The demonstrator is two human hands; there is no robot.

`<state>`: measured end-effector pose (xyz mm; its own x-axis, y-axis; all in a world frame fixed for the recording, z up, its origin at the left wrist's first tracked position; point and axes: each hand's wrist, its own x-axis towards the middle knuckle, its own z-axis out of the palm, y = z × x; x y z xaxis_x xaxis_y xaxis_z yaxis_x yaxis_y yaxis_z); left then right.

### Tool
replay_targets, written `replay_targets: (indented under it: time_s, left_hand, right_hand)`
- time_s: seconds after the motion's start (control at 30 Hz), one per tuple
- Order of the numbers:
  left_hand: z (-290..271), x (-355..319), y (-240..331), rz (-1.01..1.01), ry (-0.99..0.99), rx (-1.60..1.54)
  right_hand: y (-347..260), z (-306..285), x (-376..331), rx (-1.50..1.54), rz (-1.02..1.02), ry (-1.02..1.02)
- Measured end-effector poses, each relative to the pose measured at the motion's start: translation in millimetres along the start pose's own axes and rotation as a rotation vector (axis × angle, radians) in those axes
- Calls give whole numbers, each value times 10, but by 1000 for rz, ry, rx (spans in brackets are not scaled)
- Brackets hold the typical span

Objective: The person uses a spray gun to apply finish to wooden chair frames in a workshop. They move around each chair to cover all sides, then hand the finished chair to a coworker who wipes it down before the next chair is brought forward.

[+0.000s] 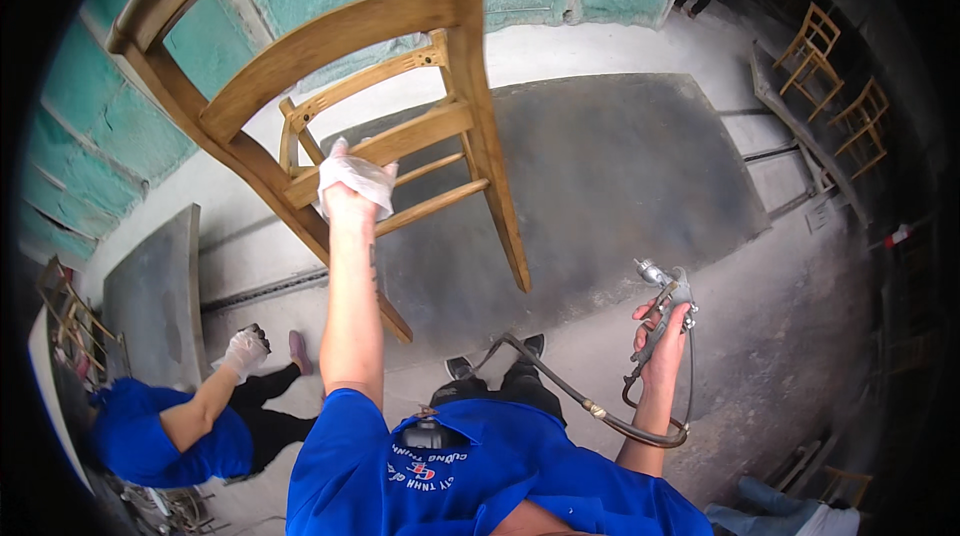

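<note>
1. A wooden chair (425,131) was held up at a tilt by the left hand (355,184), which was covered by a thin whitish glove and clamped on the lowest slat of the chair's back. Whether any chair foot was touching the dark slab (610,176) beneath could not be told.
2. To the right of the chair, and apart from it, a spray gun (678,294) was gripped by the right hand (660,331), with the fingers folded around the handle. Whether the trigger was pressed could not be made out; no mist was visible.
3. From the gun, a hose (545,368) was looped below and to the right of the chair.
4. The step in hand was judged to be spray work on the chair, with the frame being presented by one hand and the gun held ready by the other.
5. For the next move, a steady clamp on the slat, a nozzle aimed squarely at the wood and a hose clear of the chair's legs seemed to be called for.
6. To the left of the chair, a co-worker (170,431) was seen; far to its right, other chairs (815,61) were placed.
</note>
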<state>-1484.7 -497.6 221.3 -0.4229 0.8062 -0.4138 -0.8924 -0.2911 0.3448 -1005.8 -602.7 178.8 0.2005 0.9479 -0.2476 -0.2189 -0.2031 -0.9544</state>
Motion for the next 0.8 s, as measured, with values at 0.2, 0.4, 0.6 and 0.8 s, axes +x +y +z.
replay_targets:
  time_s: [0.2, 0.4, 0.6, 0.8]
  left_hand:
    - [-28, 121, 277, 229, 11, 584]
    - [-2282, -535, -354, 795, 859, 1743]
    - [-3378, -206, -558, 693, 635, 1066]
    - [-3204, -399, -546, 756, 594, 1068]
  right_hand:
    - [348, 121, 524, -41, -28, -97]
    - [845, 37, 954, -24, -40, -261]
    - [1379, 60, 1435, 33, -92, -407]
    - [1629, 530, 1738, 166, -194, -585]
